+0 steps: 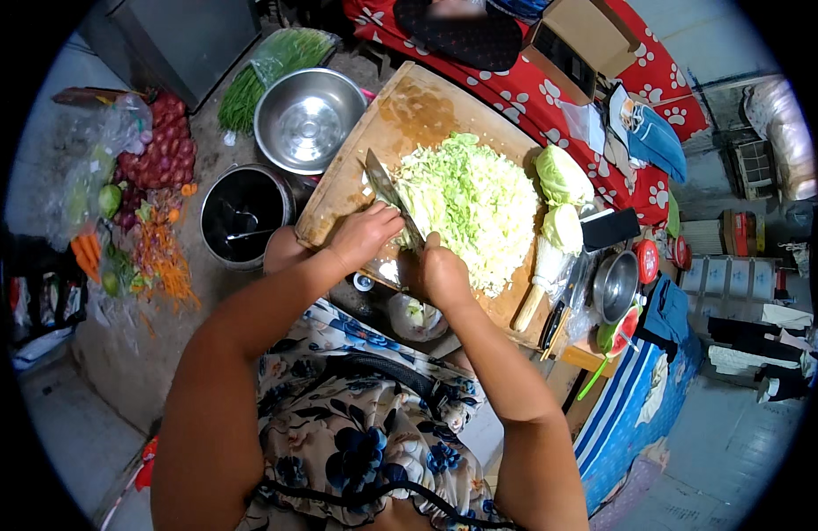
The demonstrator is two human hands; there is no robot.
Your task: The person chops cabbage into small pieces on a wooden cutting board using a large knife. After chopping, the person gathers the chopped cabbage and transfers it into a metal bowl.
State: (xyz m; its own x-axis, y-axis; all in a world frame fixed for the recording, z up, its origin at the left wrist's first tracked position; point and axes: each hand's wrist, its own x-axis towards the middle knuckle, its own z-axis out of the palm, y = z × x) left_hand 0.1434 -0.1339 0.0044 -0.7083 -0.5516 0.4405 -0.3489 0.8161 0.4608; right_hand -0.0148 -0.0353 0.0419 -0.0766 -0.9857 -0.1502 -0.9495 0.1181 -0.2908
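A large pile of chopped cabbage (475, 206) covers the middle of a wooden cutting board (356, 166). My right hand (445, 275) grips a kitchen knife (387, 187), whose long blade slants across the pile's left edge. Beside the blade, my left hand (365, 232) presses with bent fingers on a cabbage piece (401, 237), partly hidden by the fingers and the knife. At the board's right side lie a cabbage half (563, 176) and a smaller cabbage piece (563, 229).
A steel basin (309, 123) and a dark pot (244, 216) stand left of the board. Vegetables, among them a net bag of onions (163, 146), lie on the floor. Near the board's right edge are a brush (531, 302), a dark phone (610, 229) and a small metal bowl (614, 287).
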